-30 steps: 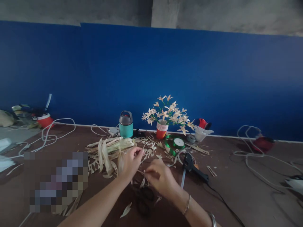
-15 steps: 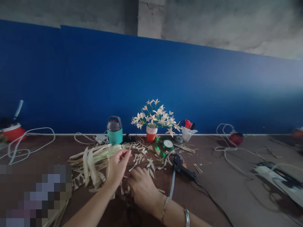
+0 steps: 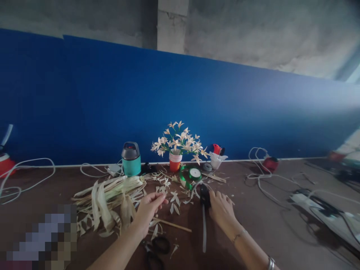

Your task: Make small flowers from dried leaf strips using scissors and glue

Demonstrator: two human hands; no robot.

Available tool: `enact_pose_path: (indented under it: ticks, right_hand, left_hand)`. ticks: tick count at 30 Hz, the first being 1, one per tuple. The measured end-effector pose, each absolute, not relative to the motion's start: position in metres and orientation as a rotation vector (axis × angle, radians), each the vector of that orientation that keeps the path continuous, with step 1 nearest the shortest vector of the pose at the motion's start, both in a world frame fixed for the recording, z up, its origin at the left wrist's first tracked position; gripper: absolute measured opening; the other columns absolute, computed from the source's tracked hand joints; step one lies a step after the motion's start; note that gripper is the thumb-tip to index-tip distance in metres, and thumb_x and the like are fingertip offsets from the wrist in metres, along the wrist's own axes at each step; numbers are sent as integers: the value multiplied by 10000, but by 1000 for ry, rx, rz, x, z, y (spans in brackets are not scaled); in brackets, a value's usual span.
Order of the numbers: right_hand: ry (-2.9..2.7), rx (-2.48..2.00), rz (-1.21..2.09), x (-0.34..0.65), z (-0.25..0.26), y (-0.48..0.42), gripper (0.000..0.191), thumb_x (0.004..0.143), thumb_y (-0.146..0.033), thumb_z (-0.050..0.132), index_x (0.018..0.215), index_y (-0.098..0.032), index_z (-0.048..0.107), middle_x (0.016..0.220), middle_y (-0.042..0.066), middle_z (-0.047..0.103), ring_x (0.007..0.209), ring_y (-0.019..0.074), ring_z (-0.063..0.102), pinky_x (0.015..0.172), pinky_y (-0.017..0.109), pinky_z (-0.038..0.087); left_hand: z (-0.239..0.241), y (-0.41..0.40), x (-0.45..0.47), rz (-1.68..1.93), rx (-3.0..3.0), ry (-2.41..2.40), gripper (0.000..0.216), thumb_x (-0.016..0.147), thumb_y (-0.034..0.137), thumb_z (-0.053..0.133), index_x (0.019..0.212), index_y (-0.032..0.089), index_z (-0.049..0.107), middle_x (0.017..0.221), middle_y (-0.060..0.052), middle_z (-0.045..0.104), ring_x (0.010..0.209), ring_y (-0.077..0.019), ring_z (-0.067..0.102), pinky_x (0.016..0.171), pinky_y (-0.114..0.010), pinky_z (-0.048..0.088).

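My left hand (image 3: 148, 210) hovers low over the brown table (image 3: 267, 225), fingers pressed together at the end of a thin pale stick (image 3: 176, 226) that slants right along the table. My right hand (image 3: 222, 209) is closed over the handle of a black glue gun (image 3: 204, 194); a pale glue stick (image 3: 204, 234) juts from the gun's rear toward me. Black scissors (image 3: 154, 249) lie between my forearms. A heap of dried pale leaves (image 3: 109, 193) sits just left of my left hand, and cut petals (image 3: 173, 197) are scattered ahead of it.
Along the blue wall stand a teal container (image 3: 131, 159), an orange cup of pale paper flowers (image 3: 175, 162), a green ribbon spool (image 3: 194, 173) and a white cup (image 3: 216, 161). White cables (image 3: 28, 176) loop at left. Cords and a power strip (image 3: 323, 208) lie right.
My right hand has let go of the stick and moved right onto the glue gun. The left hand stays by the stick. The view has swung right and tilted up.
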State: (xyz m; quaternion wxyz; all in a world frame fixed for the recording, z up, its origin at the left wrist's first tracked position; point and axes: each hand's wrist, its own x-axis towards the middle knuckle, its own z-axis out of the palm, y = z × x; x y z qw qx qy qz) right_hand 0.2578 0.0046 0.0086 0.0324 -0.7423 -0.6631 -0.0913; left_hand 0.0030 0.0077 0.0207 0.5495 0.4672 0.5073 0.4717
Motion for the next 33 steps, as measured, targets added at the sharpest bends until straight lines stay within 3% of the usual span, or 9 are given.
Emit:
enact_pose_path:
  ticks: [4,7,10,12,16,20,26,30,33]
  right_hand:
    - [-1932,-2112,-150,264,8,14,353,681,-70,525,1027,-139,547,939,126,620,904,268,578,739,327,370]
    - [-1804,-1738,202,254,11,16,265,705,-171,539,963,-166,599,879,87,652,823,241,598,710,307,409]
    - [-1595,-1402,605,225,18,14,172,661,-309,638,777,-185,666,736,55,665,748,233,592,676,305,435]
    - [-1395,-1307,927,201,24,12,245,657,-362,662,804,-168,691,731,56,670,708,218,585,645,305,441]
    - [-1311,-1238,1168,168,32,11,276,625,-371,687,800,-158,704,622,7,622,535,137,493,524,265,405]
    - [-1204,-1171,1218,161,27,15,226,581,-356,725,670,-158,666,526,-31,554,493,105,437,501,243,386]
    - [-1169,-1264,1223,157,14,14,258,560,-390,729,664,-159,680,604,10,628,571,155,534,565,275,448]
    - [-1202,-1277,1162,153,15,11,237,556,-382,724,633,-164,675,572,11,631,571,171,558,567,275,465]
    - [-1193,-1274,1027,154,15,12,231,562,-385,714,616,-164,678,551,13,634,538,171,556,538,277,466]
  left_hand:
    - [12,10,1,1136,1068,1170,311,644,437,665,695,130,674,639,-27,655,532,-105,471,514,-218,335]
    - [9,12,1,1147,1037,1163,303,644,433,669,712,138,675,628,-15,651,544,-108,491,526,-218,338]
    - [9,12,4,1131,1023,1128,318,623,453,686,642,138,652,581,-1,619,538,-108,504,517,-216,331]
    - [8,11,6,1100,1025,1080,342,612,468,699,590,134,629,531,11,585,495,-92,476,490,-210,308]
    - [3,10,7,1021,971,944,316,603,420,736,593,124,627,536,5,586,490,-77,473,503,-203,322]
    - [3,8,7,956,925,877,221,617,324,730,635,124,638,597,-10,621,567,-101,536,586,-215,382]
    - [12,4,11,1050,1349,1061,240,717,332,623,844,136,681,744,-28,679,684,-157,575,636,-246,406]
    - [10,1,11,1095,1599,1282,240,771,354,559,749,146,677,670,-24,654,629,-166,563,591,-252,399]
    - [8,-2,10,1192,1815,1369,187,786,283,537,692,170,652,700,-32,642,696,-180,576,644,-265,413]
